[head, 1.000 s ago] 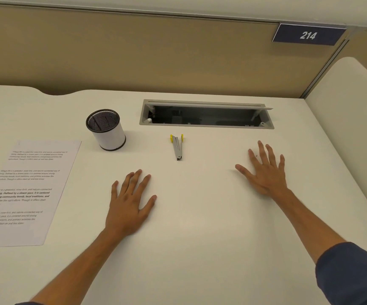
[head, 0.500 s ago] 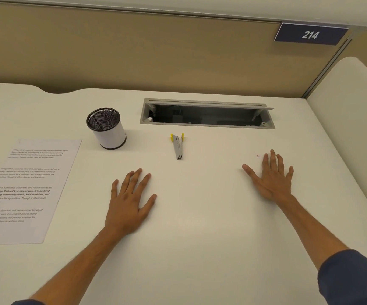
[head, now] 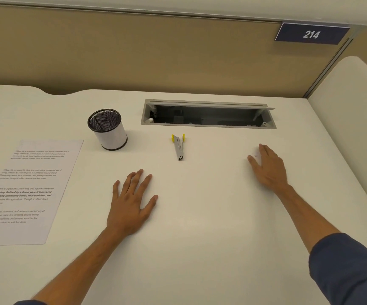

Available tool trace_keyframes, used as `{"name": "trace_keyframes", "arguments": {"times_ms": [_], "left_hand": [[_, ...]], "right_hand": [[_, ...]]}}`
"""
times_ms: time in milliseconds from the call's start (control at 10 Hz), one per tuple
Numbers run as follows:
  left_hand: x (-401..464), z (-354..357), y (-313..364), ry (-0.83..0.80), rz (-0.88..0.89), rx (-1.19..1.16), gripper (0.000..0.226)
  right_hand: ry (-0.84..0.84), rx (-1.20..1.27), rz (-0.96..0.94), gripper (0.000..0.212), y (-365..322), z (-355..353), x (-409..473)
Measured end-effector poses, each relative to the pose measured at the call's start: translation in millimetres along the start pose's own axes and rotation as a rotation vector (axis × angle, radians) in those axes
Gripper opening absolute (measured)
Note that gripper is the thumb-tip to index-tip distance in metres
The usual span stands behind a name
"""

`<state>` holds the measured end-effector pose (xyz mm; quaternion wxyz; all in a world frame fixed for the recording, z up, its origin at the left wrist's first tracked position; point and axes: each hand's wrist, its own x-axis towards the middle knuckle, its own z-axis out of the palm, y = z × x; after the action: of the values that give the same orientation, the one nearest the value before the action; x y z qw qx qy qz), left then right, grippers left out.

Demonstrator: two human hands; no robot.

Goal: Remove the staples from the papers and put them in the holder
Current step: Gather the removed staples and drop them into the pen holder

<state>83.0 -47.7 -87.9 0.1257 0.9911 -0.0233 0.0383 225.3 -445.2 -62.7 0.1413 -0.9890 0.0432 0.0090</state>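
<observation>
Printed papers lie flat at the left of the white desk. A round mesh holder with a white wall and a black rim stands behind them. A grey staple remover with yellow grips lies in the middle. My left hand rests flat on the desk with its fingers spread, holding nothing. My right hand is on the desk at the right, fingers curling over a tiny dark speck; whether it grips the speck is not visible.
A grey open cable tray is sunk into the desk behind the staple remover. A tan partition with a sign reading 214 closes the back. A white divider bounds the right side.
My right hand slid a little right, then its fingers drew together and curled over a tiny speck on the desk. My left hand stayed flat in place.
</observation>
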Motion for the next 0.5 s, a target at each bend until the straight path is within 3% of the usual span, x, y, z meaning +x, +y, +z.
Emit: {"name": "trace_keyframes", "arguments": {"times_ms": [100,300,500], "left_hand": [[0,0,0,-0.003,-0.001,0.003,0.064],[0,0,0,-0.002,-0.003,0.002,0.064],[1,0,0,-0.006,-0.003,0.003,0.064]], "right_hand": [[0.016,0.025,-0.068,0.047,7,-11,11],[0.02,0.015,-0.188,0.03,7,-21,20],[0.096,0.032,-0.226,0.027,2,-19,18]]}}
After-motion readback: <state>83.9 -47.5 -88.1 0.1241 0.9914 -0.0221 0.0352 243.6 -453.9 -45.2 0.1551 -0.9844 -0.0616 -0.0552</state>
